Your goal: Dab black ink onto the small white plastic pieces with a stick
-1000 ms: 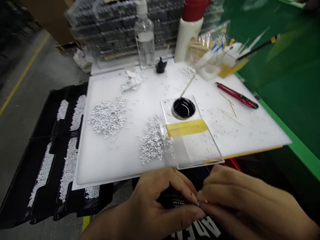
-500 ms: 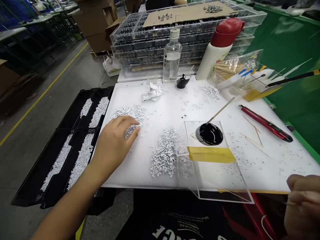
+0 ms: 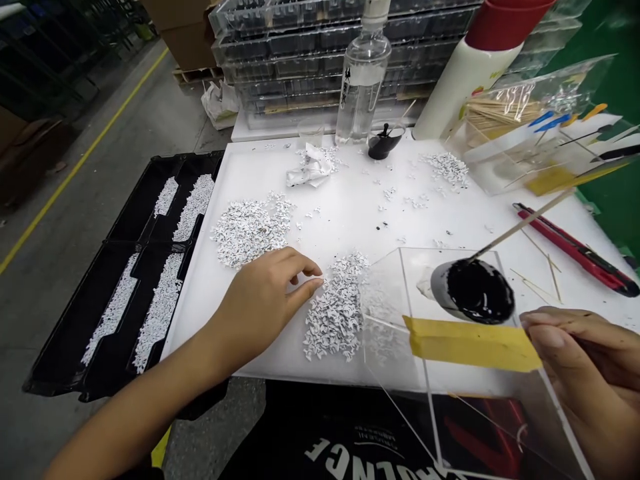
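My left hand (image 3: 265, 303) rests on the white board (image 3: 350, 200) between two heaps of small white parts, its thumb and forefinger pinched at the left edge of the nearer heap (image 3: 337, 310). The other heap (image 3: 247, 227) lies just beyond the hand. My right hand (image 3: 590, 373) is at the lower right, fingers closed on a thin stick, close to a clear acrylic sheet (image 3: 450, 360) with yellow tape (image 3: 470, 343). On that sheet sits a blob of black paint (image 3: 475, 290) with a wooden stick (image 3: 520, 227) leaning in it.
A black tray (image 3: 120, 293) with rows of white parts hangs off the board's left side. At the back stand a clear bottle (image 3: 363, 73), a white bottle with a red cap (image 3: 475, 63), stacked clear trays (image 3: 300, 47) and a bag of sticks (image 3: 505, 110). A red knife (image 3: 575, 250) lies right.
My left hand has drawn back from the far heap to the nearer heap and pinched its fingers. My right hand has come up beside the acrylic sheet. The view has moved closer.
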A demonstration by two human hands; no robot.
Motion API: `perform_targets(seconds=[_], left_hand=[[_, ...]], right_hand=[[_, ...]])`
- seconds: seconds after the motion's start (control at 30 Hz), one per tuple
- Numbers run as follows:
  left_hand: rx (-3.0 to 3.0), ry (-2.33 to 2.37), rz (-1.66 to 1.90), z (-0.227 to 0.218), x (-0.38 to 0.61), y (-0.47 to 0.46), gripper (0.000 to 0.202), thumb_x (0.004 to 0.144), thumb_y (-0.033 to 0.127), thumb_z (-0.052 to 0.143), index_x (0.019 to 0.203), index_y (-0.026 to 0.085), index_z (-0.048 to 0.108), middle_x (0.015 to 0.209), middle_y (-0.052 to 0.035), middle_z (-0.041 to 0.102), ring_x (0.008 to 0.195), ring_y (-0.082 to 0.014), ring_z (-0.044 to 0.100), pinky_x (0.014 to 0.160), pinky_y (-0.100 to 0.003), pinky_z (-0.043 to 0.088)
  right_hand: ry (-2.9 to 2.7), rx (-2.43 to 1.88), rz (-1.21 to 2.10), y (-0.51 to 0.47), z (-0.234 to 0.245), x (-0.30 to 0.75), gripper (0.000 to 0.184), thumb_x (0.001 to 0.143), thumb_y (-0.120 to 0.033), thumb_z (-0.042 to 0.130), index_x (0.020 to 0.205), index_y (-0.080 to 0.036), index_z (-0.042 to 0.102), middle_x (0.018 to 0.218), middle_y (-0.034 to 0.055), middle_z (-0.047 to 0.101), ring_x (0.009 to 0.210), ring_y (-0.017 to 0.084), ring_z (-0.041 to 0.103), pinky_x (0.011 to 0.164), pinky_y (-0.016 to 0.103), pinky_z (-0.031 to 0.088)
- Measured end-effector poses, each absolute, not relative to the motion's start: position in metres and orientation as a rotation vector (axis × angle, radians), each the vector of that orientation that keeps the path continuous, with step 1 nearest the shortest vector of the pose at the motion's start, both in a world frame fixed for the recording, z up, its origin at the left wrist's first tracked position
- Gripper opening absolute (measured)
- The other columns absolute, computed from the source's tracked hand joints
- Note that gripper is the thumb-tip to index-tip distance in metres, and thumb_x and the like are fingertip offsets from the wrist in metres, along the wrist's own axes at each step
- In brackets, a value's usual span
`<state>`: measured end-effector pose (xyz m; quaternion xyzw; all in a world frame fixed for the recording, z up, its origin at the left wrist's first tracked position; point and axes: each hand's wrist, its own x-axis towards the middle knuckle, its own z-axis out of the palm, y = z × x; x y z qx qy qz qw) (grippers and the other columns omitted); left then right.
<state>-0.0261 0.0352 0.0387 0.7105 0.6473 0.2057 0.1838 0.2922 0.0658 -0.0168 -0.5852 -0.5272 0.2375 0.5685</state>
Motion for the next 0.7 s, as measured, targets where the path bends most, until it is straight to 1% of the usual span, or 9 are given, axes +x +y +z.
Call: perform_targets(seconds=[0.1,0.23,0.3,0.47,0.57,0.63,0.7], left_hand=[[1.966,1.834,0.579,0.038,-0.028,0.032,0.01,0.103,0.027,0.069,0.101,0.02,0.075,0.098,-0.0008,0.074,0.079,-0.017,0.067,0.067,-0.029,0.049],[1.919,1.894,0.59,0.038,-0.034,0.026,0.014,0.105,0.03,0.064,0.102,0.021,0.075,0.092,-0.0012,0.071,0.073,-0.017,0.064,0.066,-0.03,0.049],[1.886,1.928,0.588,0.036,-0.037,0.021,0.016,0.104,0.033,0.066,0.101,0.021,0.075,0.09,-0.0012,0.07,0.073,-0.0177,0.064,0.068,-0.031,0.05],[1.839,1.919,0.612,0.029,-0.04,0.014,0.018,0.105,0.036,0.064,0.111,0.026,0.078,0.102,-0.0026,0.071,0.084,-0.0196,0.068,0.073,-0.031,0.054],[1.825,1.959,0.615,0.027,-0.039,0.014,0.016,0.101,0.037,0.072,0.106,0.023,0.079,0.099,-0.0022,0.071,0.078,-0.0189,0.066,0.071,-0.031,0.053],[1.82,1.956,0.62,0.026,-0.037,0.014,0.012,0.099,0.033,0.075,0.102,0.022,0.078,0.097,-0.0014,0.072,0.076,-0.018,0.066,0.07,-0.031,0.053],[1.803,1.934,0.637,0.026,-0.035,0.013,0.008,0.099,0.029,0.075,0.097,0.022,0.078,0.096,-0.0006,0.072,0.076,-0.0172,0.066,0.07,-0.03,0.052]], right_hand=[[-1.116,-1.424,0.585,0.069,-0.015,0.287,0.046,0.057,-0.066,0.099,0.072,-0.028,0.077,0.078,0.0073,0.07,0.072,0.025,0.063,0.072,0.048,0.047],[-1.05,-1.454,0.6,0.071,-0.014,0.283,0.044,0.05,-0.061,0.102,0.068,-0.03,0.077,0.075,0.007,0.069,0.071,0.027,0.063,0.072,0.051,0.044],[-1.053,-1.461,0.6,0.07,-0.014,0.282,0.042,0.051,-0.059,0.103,0.067,-0.03,0.076,0.073,0.007,0.068,0.071,0.028,0.063,0.071,0.051,0.044],[-1.089,-1.501,0.641,0.067,-0.012,0.282,0.044,0.055,-0.065,0.1,0.071,-0.031,0.077,0.08,0.008,0.07,0.075,0.028,0.063,0.073,0.051,0.043],[-1.121,-1.521,0.644,0.065,-0.012,0.283,0.045,0.059,-0.068,0.098,0.075,-0.031,0.077,0.083,0.0084,0.069,0.076,0.028,0.062,0.075,0.051,0.042],[-1.148,-1.51,0.639,0.064,-0.013,0.285,0.045,0.061,-0.069,0.097,0.076,-0.031,0.077,0.084,0.0082,0.068,0.076,0.027,0.061,0.075,0.051,0.041],[-1.195,-1.486,0.63,0.063,-0.016,0.287,0.042,0.067,-0.067,0.095,0.078,-0.031,0.076,0.085,0.008,0.067,0.076,0.026,0.061,0.073,0.05,0.04]])
